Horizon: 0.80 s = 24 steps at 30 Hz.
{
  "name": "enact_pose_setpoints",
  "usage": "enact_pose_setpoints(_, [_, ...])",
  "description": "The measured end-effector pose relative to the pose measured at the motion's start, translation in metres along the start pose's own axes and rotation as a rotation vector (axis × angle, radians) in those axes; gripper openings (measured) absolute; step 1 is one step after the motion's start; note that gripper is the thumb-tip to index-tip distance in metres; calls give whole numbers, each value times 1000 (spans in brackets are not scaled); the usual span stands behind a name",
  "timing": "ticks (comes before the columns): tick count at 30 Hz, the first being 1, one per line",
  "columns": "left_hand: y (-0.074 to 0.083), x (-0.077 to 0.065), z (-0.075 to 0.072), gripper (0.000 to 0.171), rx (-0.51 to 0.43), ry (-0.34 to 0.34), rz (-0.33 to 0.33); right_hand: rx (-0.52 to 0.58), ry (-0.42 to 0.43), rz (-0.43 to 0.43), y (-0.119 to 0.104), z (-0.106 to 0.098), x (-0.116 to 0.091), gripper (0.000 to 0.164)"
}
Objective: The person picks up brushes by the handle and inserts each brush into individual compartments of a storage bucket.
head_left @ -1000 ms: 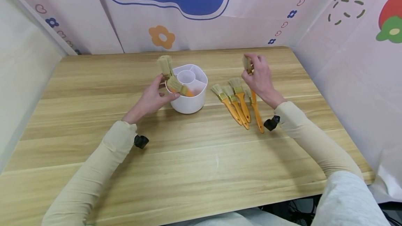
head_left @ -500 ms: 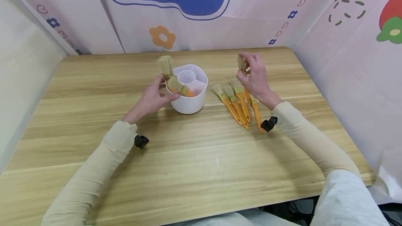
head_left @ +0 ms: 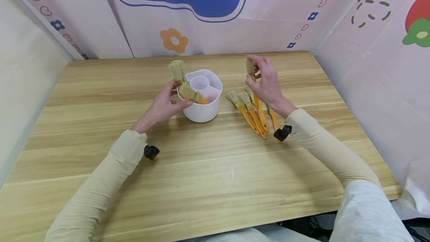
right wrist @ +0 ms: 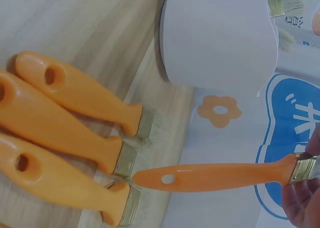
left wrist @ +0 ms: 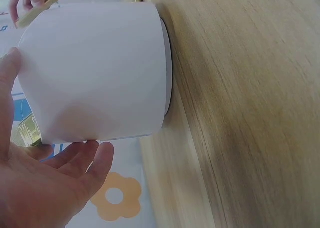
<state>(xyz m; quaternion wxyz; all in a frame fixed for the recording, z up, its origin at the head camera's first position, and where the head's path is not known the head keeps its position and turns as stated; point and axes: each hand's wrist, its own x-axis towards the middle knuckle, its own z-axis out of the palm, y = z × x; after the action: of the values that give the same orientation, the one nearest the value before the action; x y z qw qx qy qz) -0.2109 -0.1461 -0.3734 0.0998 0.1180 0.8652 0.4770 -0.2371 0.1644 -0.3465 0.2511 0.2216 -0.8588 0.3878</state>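
A round white divided organizer (head_left: 201, 114) stands upright on the table, with paintbrushes (head_left: 177, 71) leaning in its left side, bristles up. My left hand (head_left: 163, 103) holds that side; in the left wrist view, fingers (left wrist: 95, 163) lie along the wall and the thumb is at the rim. To the right, my right hand (head_left: 266, 82) pinches a paintbrush (right wrist: 220, 177) near its bristles and metal band, its orange handle hanging down. This brush is above the table, apart from the organizer. Beneath and beside that hand lie several orange-handled paintbrushes (head_left: 247, 117), partly covered by the hand and wrist.
The wooden table (head_left: 201, 182) ends at a printed backdrop (head_left: 221, 36) behind and white side walls. A black wrist camera (head_left: 283, 133) sits just over the handle of the rightmost lying brush.
My right hand has moved left with the pinched paintbrush, passing over the lying brushes toward the organizer. My left hand and the organizer have stayed in place.
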Motion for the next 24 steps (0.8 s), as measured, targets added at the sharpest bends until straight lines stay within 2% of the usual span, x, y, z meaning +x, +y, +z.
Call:
enact_pose_setpoints(7, [1, -1, 0, 81, -4, 1, -10, 15, 5, -25, -4, 4, 1, 50])
enact_pose_setpoints(24, [-3, 1, -1, 82, -3, -1, 10, 39, -6, -66, -9, 10, 3, 49])
